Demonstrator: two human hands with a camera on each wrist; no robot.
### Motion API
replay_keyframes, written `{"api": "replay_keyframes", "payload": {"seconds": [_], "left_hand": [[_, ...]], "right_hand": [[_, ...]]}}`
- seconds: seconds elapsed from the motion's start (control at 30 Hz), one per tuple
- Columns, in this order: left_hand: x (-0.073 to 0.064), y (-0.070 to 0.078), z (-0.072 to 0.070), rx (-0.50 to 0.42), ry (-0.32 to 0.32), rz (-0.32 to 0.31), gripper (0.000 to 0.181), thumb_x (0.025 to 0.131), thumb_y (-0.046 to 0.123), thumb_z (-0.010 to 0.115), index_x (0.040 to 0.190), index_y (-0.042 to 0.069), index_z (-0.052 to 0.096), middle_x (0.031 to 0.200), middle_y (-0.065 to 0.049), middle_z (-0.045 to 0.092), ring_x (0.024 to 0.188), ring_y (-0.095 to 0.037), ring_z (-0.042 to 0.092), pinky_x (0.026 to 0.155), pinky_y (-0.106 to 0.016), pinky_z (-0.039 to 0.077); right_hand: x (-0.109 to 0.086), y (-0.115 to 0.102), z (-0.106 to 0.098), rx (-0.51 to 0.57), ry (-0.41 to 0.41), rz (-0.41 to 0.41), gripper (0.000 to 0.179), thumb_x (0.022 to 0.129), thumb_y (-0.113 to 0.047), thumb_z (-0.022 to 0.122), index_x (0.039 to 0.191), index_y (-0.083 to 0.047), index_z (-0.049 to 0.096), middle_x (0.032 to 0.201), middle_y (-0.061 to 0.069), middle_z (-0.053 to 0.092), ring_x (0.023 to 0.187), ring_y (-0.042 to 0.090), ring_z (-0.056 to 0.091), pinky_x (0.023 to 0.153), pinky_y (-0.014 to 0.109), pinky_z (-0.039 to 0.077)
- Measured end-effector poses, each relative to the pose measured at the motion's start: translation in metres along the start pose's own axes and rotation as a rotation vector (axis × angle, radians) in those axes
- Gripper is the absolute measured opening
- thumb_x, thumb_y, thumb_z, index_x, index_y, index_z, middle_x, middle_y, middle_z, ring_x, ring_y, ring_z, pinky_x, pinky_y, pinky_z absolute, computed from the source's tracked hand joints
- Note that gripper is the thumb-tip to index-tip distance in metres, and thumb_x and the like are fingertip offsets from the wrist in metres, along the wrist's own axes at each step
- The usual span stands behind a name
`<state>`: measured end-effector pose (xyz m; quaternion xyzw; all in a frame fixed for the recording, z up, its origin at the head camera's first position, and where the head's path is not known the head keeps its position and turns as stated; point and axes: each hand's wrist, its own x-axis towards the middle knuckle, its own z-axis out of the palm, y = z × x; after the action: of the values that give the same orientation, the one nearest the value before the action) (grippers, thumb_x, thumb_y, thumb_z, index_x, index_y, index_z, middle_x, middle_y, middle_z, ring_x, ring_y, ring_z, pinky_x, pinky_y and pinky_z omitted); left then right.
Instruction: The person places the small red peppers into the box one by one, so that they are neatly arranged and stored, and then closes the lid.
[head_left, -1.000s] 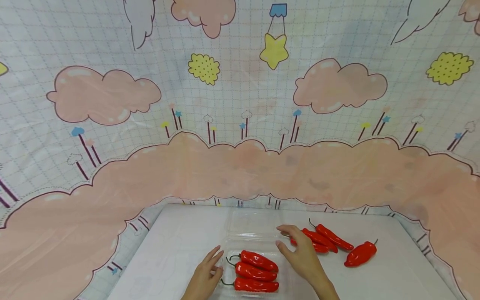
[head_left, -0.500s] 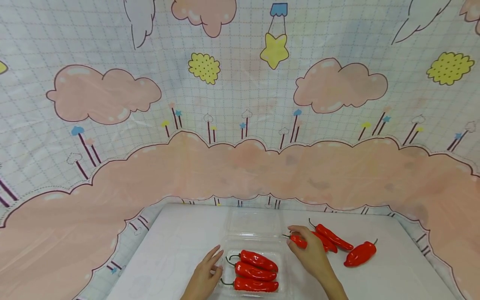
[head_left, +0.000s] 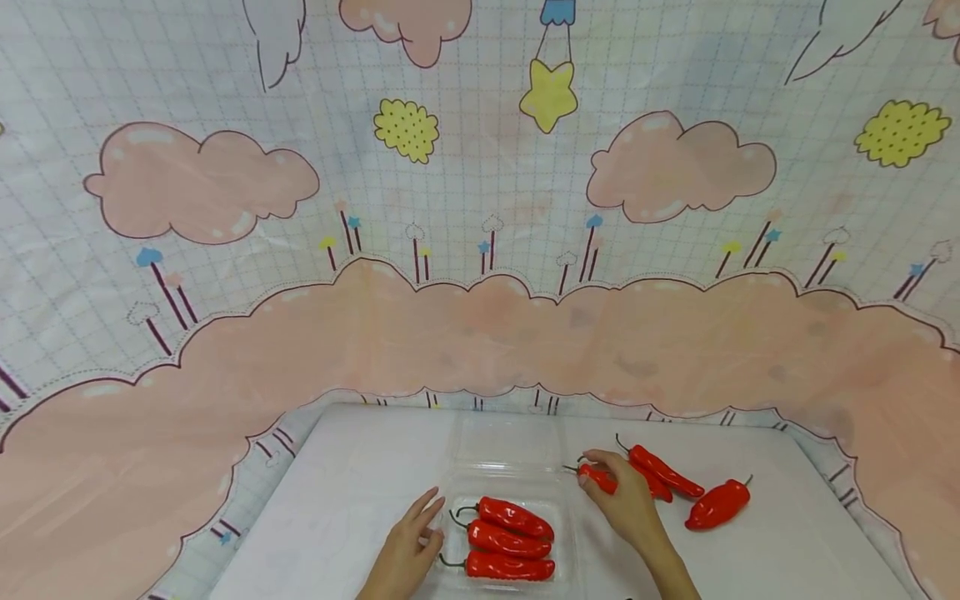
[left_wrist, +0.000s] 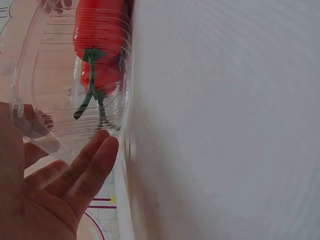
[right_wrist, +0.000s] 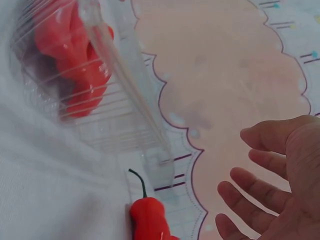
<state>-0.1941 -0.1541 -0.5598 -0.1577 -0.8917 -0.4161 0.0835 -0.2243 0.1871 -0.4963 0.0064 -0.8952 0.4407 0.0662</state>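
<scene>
A clear plastic clamshell box [head_left: 566, 533] lies with its lid [head_left: 506, 439] folded back and three red chili peppers [head_left: 510, 542] side by side in its base. At the box's left wall is my left hand [head_left: 403, 548], its extended fingertips right at the plastic in the left wrist view. My right hand [head_left: 626, 504] is over a loose red pepper [head_left: 596, 477] to the right of the box and partly hides it. The right wrist view shows that hand's fingers spread, with a gap between them and the pepper [right_wrist: 149, 220].
More red peppers lie right of my right hand: a slender one [head_left: 666, 471], one partly hidden beside it, and a broad one [head_left: 717, 505] farther right. The white table [head_left: 337, 467] ends at a patterned cloth backdrop [head_left: 480, 342].
My right hand has moved right, from beside the box to over the nearest loose pepper. My left hand stays at the box. The whole view has shifted slightly.
</scene>
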Motion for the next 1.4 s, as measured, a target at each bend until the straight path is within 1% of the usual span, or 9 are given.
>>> {"api": "replay_keyframes", "payload": {"seconds": [0.17, 0.27, 0.47, 0.67, 0.9, 1.1, 1.4], "left_hand": [[0.002, 0.001, -0.002, 0.001, -0.003, -0.006, 0.044, 0.092, 0.006, 0.059, 0.134, -0.003, 0.056, 0.148, -0.018, 0.048, 0.081, 0.003, 0.063, 0.066, -0.018, 0.053], [0.002, 0.001, -0.002, 0.001, -0.014, -0.010, 0.044, 0.092, 0.006, 0.059, 0.134, -0.004, 0.056, 0.148, -0.019, 0.047, 0.081, 0.004, 0.062, 0.066, -0.018, 0.054], [0.001, 0.000, -0.002, -0.006, -0.022, -0.012, 0.043, 0.092, 0.006, 0.058, 0.134, -0.004, 0.056, 0.148, -0.020, 0.047, 0.081, 0.004, 0.062, 0.066, -0.018, 0.054], [0.001, 0.001, -0.003, 0.002, -0.017, -0.014, 0.043, 0.092, 0.006, 0.058, 0.134, -0.004, 0.056, 0.148, -0.019, 0.047, 0.081, 0.004, 0.062, 0.066, -0.018, 0.054], [0.000, 0.001, -0.003, -0.004, -0.022, -0.016, 0.043, 0.092, 0.006, 0.058, 0.134, -0.004, 0.056, 0.148, -0.020, 0.047, 0.082, 0.004, 0.062, 0.066, -0.018, 0.054], [0.001, -0.001, -0.003, -0.012, -0.026, -0.010, 0.043, 0.092, 0.006, 0.057, 0.134, -0.004, 0.056, 0.148, -0.020, 0.047, 0.081, 0.004, 0.062, 0.066, -0.018, 0.054], [0.000, 0.000, -0.003, -0.010, -0.019, 0.002, 0.043, 0.093, 0.007, 0.058, 0.134, -0.004, 0.056, 0.147, -0.020, 0.047, 0.082, 0.004, 0.063, 0.066, -0.018, 0.055]], "right_hand": [[0.007, 0.007, 0.002, -0.025, -0.002, 0.021, 0.045, 0.089, -0.022, 0.071, 0.132, -0.015, 0.060, 0.126, 0.009, 0.066, 0.117, 0.029, 0.060, 0.098, 0.057, 0.048], [0.010, 0.014, 0.002, -0.038, 0.003, 0.015, 0.044, 0.089, -0.021, 0.071, 0.131, -0.013, 0.060, 0.126, 0.011, 0.067, 0.116, 0.030, 0.060, 0.098, 0.057, 0.048], [0.016, 0.026, 0.002, -0.094, 0.008, 0.018, 0.042, 0.089, -0.021, 0.071, 0.129, -0.013, 0.062, 0.123, 0.011, 0.068, 0.114, 0.028, 0.061, 0.098, 0.056, 0.048], [0.020, 0.035, 0.001, -0.103, 0.007, 0.022, 0.043, 0.087, -0.021, 0.073, 0.128, -0.012, 0.062, 0.122, 0.011, 0.068, 0.114, 0.029, 0.061, 0.097, 0.055, 0.049], [0.022, 0.046, 0.005, -0.114, -0.002, 0.027, 0.046, 0.085, -0.019, 0.075, 0.129, -0.010, 0.062, 0.124, 0.011, 0.068, 0.114, 0.029, 0.061, 0.098, 0.054, 0.049], [0.025, 0.048, 0.005, -0.101, 0.000, 0.057, 0.044, 0.085, -0.019, 0.076, 0.126, -0.011, 0.064, 0.122, 0.010, 0.069, 0.114, 0.029, 0.060, 0.099, 0.053, 0.049], [0.028, 0.050, 0.005, -0.115, -0.024, 0.058, 0.045, 0.082, -0.017, 0.077, 0.125, -0.010, 0.065, 0.121, 0.011, 0.069, 0.114, 0.031, 0.060, 0.101, 0.055, 0.046]]}}
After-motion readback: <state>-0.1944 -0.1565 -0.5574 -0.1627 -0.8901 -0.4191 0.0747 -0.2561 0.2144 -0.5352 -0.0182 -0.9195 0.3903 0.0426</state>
